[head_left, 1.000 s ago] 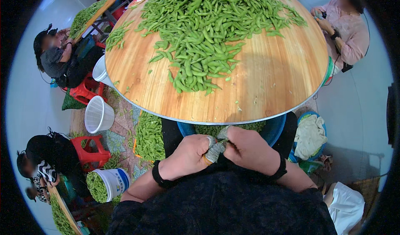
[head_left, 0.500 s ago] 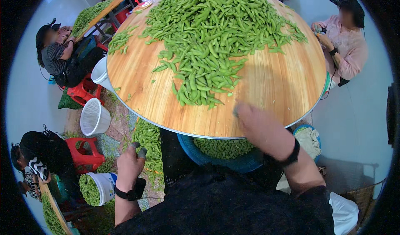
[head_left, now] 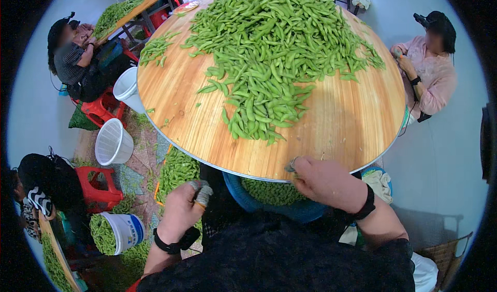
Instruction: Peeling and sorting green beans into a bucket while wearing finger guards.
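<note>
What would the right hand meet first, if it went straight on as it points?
Probably the near end of the green pod heap on the round brown wooden table; the height of the right hand is unclear.

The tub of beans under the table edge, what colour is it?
The tub is blue, shown best in the head view.

One big pod heap [head_left: 274, 43], one central table [head_left: 357, 116], one perforated basket [head_left: 114, 146], at least two red stools [head_left: 101, 194]

Right hand [head_left: 329, 183] curling over a wooden table [head_left: 352, 121], green pods [head_left: 277, 48] beyond its grip, left hand [head_left: 182, 205] to its left.
</note>
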Demonstrator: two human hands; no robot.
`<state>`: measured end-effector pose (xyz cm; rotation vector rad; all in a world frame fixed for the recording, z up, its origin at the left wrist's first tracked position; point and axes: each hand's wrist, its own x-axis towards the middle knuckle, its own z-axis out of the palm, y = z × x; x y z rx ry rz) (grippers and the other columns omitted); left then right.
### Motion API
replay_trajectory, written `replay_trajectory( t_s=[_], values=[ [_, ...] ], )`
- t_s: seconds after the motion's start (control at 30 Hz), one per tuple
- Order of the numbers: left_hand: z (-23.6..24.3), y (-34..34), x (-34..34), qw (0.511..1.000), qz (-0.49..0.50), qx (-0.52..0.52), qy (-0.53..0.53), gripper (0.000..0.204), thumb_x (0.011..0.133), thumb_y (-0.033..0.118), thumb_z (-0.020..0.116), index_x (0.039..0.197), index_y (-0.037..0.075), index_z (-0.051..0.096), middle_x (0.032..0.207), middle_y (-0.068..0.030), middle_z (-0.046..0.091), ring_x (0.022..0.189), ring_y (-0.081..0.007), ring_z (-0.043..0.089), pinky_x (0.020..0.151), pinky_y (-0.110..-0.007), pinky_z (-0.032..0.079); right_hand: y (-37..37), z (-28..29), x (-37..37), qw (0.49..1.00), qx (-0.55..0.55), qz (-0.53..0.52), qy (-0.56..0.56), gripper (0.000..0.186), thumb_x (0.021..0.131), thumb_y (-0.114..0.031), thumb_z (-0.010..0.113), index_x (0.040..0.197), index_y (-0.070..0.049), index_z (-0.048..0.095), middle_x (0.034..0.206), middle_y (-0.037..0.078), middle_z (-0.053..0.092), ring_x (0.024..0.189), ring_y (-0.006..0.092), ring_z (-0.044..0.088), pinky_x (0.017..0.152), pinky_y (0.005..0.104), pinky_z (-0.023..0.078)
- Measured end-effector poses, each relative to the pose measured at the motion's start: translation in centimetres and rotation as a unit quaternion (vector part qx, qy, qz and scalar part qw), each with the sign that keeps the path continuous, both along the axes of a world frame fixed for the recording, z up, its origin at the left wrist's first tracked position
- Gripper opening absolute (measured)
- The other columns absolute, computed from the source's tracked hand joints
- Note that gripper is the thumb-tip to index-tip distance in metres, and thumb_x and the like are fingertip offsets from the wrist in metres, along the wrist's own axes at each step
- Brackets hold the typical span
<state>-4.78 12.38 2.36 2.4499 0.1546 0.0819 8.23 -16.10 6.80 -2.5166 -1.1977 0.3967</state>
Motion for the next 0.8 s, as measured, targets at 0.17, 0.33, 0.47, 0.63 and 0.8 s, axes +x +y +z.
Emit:
replay_trajectory(
  t_s=[0.17, 0.33, 0.47, 0.63, 0.8],
  values=[
    [-0.3, -2.3, 2.5, 0.988, -0.119, -0.068, -0.065, 0.015, 0.081, 0.010, 0.061, 0.094, 0.003, 0.061, 0.078, -0.0154, 0.061, 0.071, -0.0315, 0.061, 0.063, -0.036, 0.049, 3.1, -1.8, 3.5, 0.989, 0.059, -0.052, -0.128, 0.016, 0.081, -0.008, 0.051, 0.094, -0.005, 0.043, 0.088, 0.018, 0.057, 0.071, 0.0396, 0.060, 0.057, 0.0477, 0.048],
    [0.8, -4.8, 4.3, 0.978, -0.174, -0.101, -0.051, 0.015, 0.083, 0.009, 0.060, 0.096, 0.002, 0.060, 0.078, -0.0164, 0.060, 0.071, -0.0311, 0.060, 0.062, -0.034, 0.049, 4.1, -3.4, 5.9, 0.987, 0.112, -0.080, -0.084, 0.017, 0.081, -0.007, 0.053, 0.094, -0.003, 0.044, 0.090, 0.018, 0.057, 0.073, 0.0369, 0.059, 0.059, 0.0441, 0.048],
    [0.4, -6.7, 4.7, 0.916, -0.100, -0.385, 0.040, 0.022, 0.092, 0.012, 0.049, 0.111, 0.002, 0.054, 0.090, -0.0090, 0.062, 0.075, -0.0201, 0.061, 0.066, -0.029, 0.049, 2.7, -1.2, 3.9, 0.959, 0.249, -0.085, 0.103, 0.024, 0.081, -0.004, 0.055, 0.103, -0.002, 0.047, 0.090, 0.012, 0.057, 0.082, 0.0259, 0.060, 0.072, 0.0329, 0.048],
    [-0.3, -8.4, 7.1, 0.732, -0.160, -0.635, 0.189, 0.023, 0.096, 0.013, 0.043, 0.115, 0.004, 0.052, 0.096, -0.0008, 0.059, 0.080, -0.0095, 0.056, 0.070, -0.022, 0.045, 1.4, -3.2, 0.1, 0.922, 0.363, -0.074, 0.114, 0.029, 0.080, -0.011, 0.060, 0.103, -0.001, 0.046, 0.090, 0.017, 0.057, 0.081, 0.0327, 0.060, 0.071, 0.0367, 0.049],
    [0.2, -9.1, 7.2, 0.683, -0.153, -0.684, 0.204, 0.012, 0.096, 0.014, 0.045, 0.103, 0.008, 0.053, 0.087, 0.0029, 0.054, 0.075, -0.0081, 0.051, 0.068, -0.021, 0.041, 1.1, -1.6, -1.4, 0.909, 0.392, -0.125, 0.066, 0.026, 0.083, -0.011, 0.056, 0.104, 0.000, 0.044, 0.088, 0.017, 0.056, 0.076, 0.0315, 0.058, 0.071, 0.0380, 0.048]
  ],
)
